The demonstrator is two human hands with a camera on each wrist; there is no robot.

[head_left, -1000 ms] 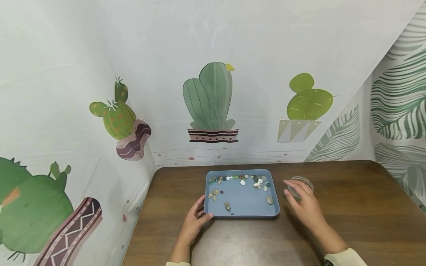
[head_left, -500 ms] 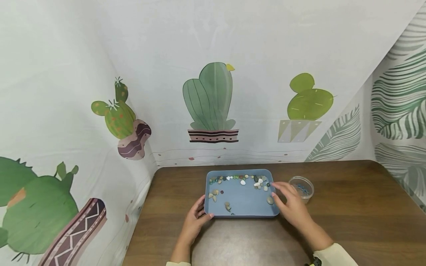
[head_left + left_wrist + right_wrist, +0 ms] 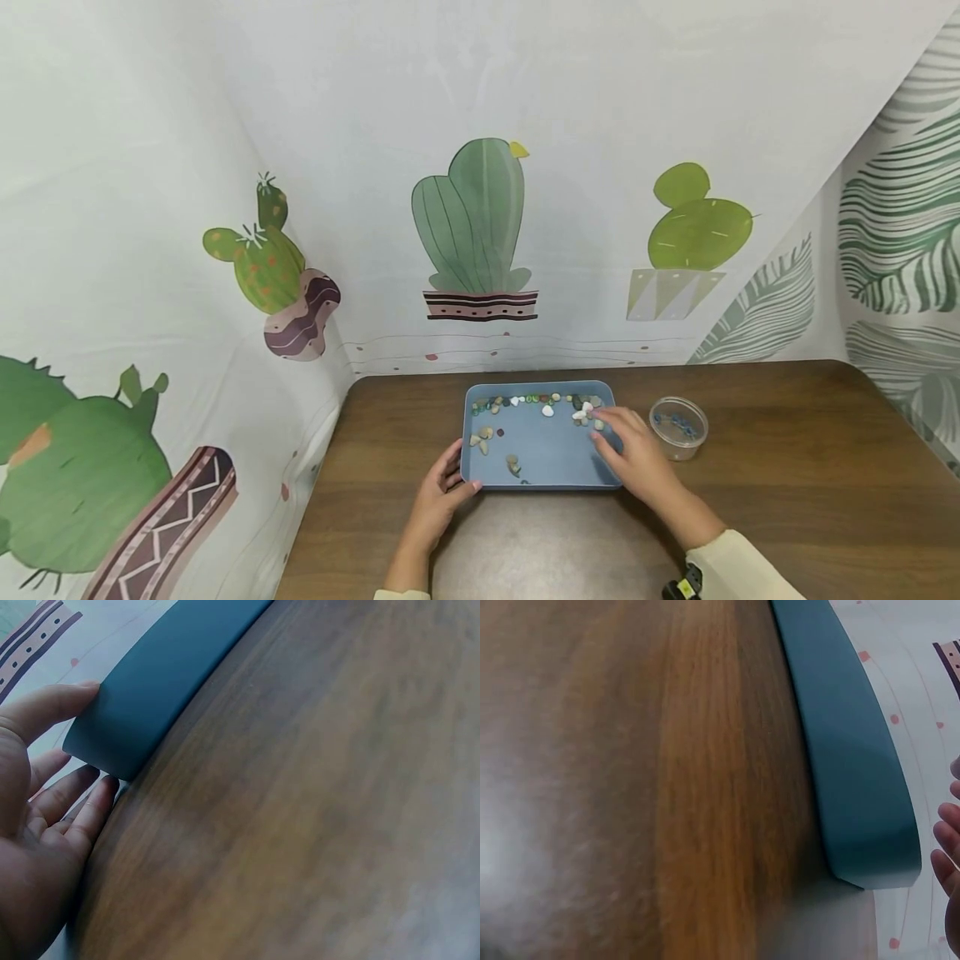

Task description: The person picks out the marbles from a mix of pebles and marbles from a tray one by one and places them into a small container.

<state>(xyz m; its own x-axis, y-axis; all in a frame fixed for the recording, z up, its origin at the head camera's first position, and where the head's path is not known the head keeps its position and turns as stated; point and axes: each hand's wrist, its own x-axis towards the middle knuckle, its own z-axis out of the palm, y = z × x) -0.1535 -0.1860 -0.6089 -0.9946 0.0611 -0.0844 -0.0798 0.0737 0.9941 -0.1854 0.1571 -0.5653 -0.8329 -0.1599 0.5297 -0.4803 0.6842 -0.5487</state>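
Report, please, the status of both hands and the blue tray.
Left hand holding blue tray by near-left corner. Right hand over its right side, near white pebbles; contact unclear. Clear tub right of tray, nothing visibly blocking.

1 tray point(image 3: 555, 458) at lower centre, over 20 stones point(image 3: 547, 411) in it, 1 tub point(image 3: 679, 454) at lower right, 1 counter point(image 3: 555, 542), 4 printed cacti point(image 3: 480, 225).

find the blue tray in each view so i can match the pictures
Head: the blue tray lies below the centre, slightly right, seen from above.
Left wrist: the blue tray shows its outer side, slanting down from the top edge at upper left.
Right wrist: the blue tray shows its outer side, running down the right part from the top edge.
Shared landmark: the brown table, visible in all three.
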